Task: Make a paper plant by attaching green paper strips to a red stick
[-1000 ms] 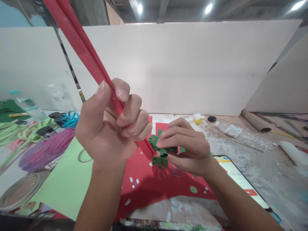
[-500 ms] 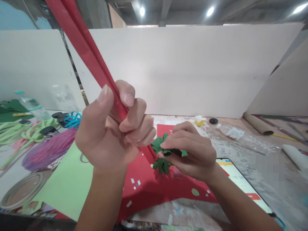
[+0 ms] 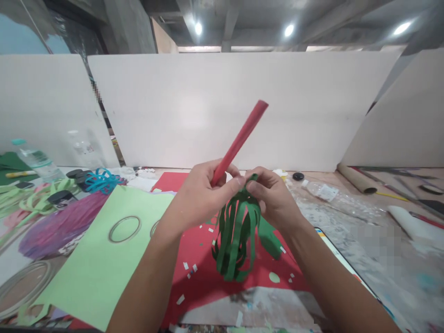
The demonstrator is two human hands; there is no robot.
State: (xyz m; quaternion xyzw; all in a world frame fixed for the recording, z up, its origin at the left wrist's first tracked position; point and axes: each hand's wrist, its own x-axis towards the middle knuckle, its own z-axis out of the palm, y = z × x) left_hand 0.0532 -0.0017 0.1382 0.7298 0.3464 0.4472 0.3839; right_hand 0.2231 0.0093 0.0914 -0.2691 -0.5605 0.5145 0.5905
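Observation:
My left hand (image 3: pixel 199 192) is closed around the lower end of a red paper tube (image 3: pixel 244 134), which points up and to the right. A bunch of curled green paper strips (image 3: pixel 237 245) hangs below my fingers over the red sheet (image 3: pixel 201 296). With thumb and forefinger, my right hand (image 3: pixel 277 196) pinches the gathered top of these strips. My left thumb tip also comes close to that top; whether it touches is unclear. Behind the strips, a flat green paper piece (image 3: pixel 270 240) is partly hidden. Small paper scraps lie scattered on the red sheet.
To the left, a light green sheet (image 3: pixel 92 249) carries thin rings (image 3: pixel 125 230); beyond it are a purple plastic bag (image 3: pixel 62 224), blue strips (image 3: pixel 102 180) and bottles (image 3: pixel 38 159). A phone (image 3: pixel 350 263) lies beside my right forearm. A cardboard tube (image 3: pixel 357 178) rests at the right.
My left hand has lowered, and the red tube now tilts right instead of left. The green strips have been lifted and hang down from my right hand. The view has shifted slightly.

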